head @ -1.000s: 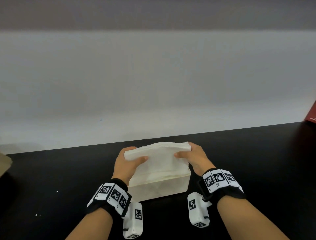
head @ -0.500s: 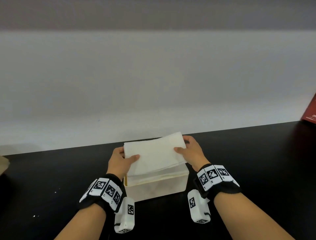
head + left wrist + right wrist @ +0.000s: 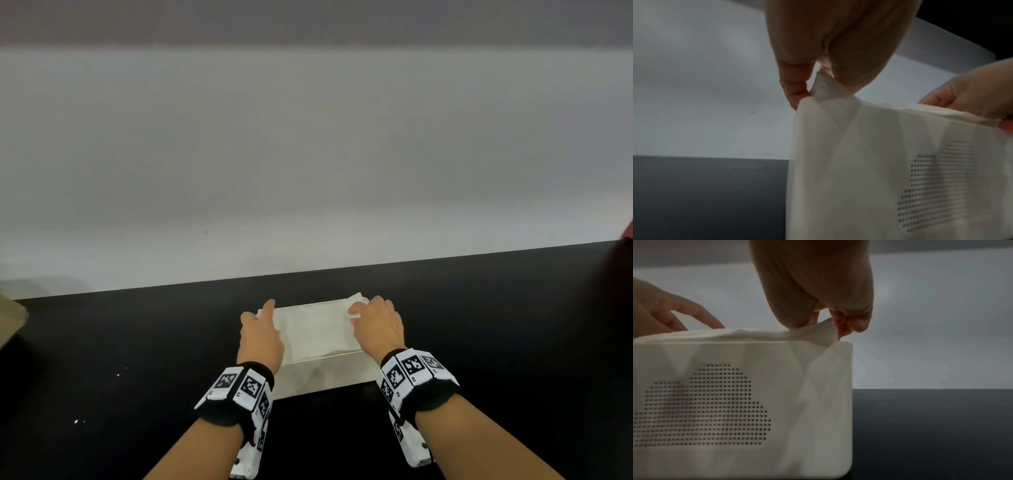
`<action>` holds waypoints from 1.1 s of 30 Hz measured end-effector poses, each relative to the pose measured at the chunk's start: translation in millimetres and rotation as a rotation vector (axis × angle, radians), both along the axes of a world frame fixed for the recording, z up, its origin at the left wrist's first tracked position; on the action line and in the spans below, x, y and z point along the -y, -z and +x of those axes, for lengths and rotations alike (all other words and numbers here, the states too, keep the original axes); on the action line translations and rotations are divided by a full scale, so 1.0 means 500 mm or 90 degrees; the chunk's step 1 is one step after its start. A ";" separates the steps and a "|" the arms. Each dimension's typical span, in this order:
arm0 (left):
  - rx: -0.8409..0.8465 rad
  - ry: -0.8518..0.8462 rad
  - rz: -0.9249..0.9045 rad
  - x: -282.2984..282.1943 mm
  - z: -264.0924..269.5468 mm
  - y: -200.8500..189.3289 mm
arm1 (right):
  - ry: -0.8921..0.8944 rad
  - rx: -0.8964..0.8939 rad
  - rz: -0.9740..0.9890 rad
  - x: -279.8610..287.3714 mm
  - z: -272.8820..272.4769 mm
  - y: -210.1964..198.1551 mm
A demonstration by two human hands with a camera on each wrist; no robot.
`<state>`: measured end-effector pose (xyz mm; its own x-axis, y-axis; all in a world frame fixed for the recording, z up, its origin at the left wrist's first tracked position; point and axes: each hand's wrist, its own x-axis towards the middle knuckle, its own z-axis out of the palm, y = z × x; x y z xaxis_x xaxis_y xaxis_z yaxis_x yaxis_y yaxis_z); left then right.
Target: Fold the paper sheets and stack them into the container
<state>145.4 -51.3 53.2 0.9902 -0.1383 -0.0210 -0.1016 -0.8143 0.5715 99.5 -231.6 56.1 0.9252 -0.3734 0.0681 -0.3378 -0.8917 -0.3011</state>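
Tabletop: black, matte, a few white specks left of the container. Pale wall runs along the table's far edge, behind the container. Tan cardboard corner at the far left of the container; a red object barely in view far to its right.

Container: white, rectangular, open-topped, standing near the middle of the table; the wrist views show a cloud-shaped field of small holes in its front wall. Folded paper sheets lie in the container, filling it to the rim, with one far corner sticking up just past the rim.

Your left hand sits at the container's left end; the left wrist view shows thumb and fingers pinching a paper corner just above the rim. Your right hand sits at the right end, fingers curled and pinching the raised paper corner.

Bare black surface lies on both sides of the container and in front of it; behind it, only a narrow strip of table before the wall.
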 end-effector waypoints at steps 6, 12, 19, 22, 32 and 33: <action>0.132 0.068 0.393 0.010 -0.004 0.010 | 0.042 -0.121 -0.047 0.020 0.001 0.012; 0.068 0.093 0.488 0.012 0.006 0.011 | 0.075 -0.229 0.115 0.025 0.002 0.015; 0.004 0.079 0.461 0.007 0.014 0.013 | 0.098 -0.283 0.162 0.016 0.004 -0.004; -0.009 0.081 0.460 0.003 0.012 0.012 | 0.092 -0.292 0.156 0.011 0.001 -0.013; 0.074 0.071 0.333 -0.039 -0.025 -0.042 | 0.013 -0.193 0.194 0.026 -0.059 -0.035; 0.095 0.066 0.306 -0.043 -0.037 -0.047 | 0.007 -0.160 0.210 0.029 -0.068 -0.038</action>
